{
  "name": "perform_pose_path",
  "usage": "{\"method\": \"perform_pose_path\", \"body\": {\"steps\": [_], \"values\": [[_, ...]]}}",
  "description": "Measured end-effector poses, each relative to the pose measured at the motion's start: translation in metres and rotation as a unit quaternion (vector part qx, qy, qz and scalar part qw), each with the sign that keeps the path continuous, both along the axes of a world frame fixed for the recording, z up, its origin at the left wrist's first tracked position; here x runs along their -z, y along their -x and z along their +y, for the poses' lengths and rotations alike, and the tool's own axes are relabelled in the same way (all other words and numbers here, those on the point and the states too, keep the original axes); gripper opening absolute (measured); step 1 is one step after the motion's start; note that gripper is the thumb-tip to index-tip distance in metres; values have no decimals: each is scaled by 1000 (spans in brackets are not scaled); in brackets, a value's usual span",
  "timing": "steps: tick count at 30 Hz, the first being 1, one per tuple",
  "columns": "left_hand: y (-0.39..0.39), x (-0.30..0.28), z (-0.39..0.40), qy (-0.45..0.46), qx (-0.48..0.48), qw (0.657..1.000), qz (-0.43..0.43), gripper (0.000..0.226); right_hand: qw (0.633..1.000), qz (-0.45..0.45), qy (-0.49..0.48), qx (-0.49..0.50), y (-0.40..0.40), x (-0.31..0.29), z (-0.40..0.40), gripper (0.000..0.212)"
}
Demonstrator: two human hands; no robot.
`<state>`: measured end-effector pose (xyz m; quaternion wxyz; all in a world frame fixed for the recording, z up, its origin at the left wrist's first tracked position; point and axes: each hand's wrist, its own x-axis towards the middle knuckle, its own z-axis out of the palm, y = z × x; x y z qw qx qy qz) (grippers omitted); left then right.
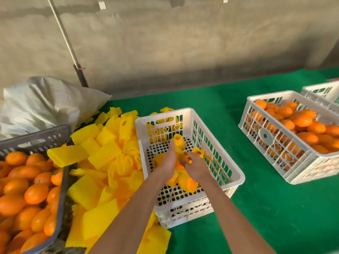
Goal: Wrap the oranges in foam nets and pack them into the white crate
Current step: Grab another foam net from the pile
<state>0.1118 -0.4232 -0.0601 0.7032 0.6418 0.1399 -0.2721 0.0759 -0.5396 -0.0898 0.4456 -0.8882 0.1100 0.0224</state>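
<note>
Both hands are lowered into the white perforated plastic crate (187,116) that stands on the green cloth-covered table (266,208). The left hand (167,162) is extended with its fingers fairly straight, laid along the yellow foam-netted oranges (180,168) clustered on the crate floor; its fingertips reach toward an upright netted orange (178,141) whose open end is turned upward and toward the far wall of the crate. The right hand (195,166) is curled, its fingers closed on the yellow foam of a netted orange in the same cluster; exactly which fruit is gripped cannot be told, since the hands cover it. Two more netted oranges (185,180) are seen below the wrists, lying on their sides, with orange skin showing at their open ends, which are turned toward the near wall. One further netted piece (199,153) lies just beyond the right hand's knuckles.

A heap of loose yellow foam nets (104,162) is spread on the table, touching the crate's left wall. A dark grey plastic crate (60,134) filled with bare oranges (27,189) is placed at the far left, a white sack (45,103) behind it. Well apart to the right, a second white crate (256,105) is filled with unwrapped oranges (300,120).
</note>
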Motion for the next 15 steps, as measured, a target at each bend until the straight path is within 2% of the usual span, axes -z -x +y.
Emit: {"method": "perform_pose_path", "body": {"steps": [3,5,10,13,15], "values": [[0,11,-1,-27,0,999,43,88,998,54,11,-36,-3,15,-1,54],[-3,13,1,-30,-16,999,37,88,998,39,14,-44,-6,19,3,51],[-8,-3,28,-61,-62,993,-75,71,996,-70,4,-63,-17,-6,36,42],[-2,-21,56,-26,-64,985,-160,61,986,-135,3,-94,-24,-29,69,36],[3,-33,80,-9,-83,979,-185,60,981,-160,2,-112,-29,-41,96,33]]}}
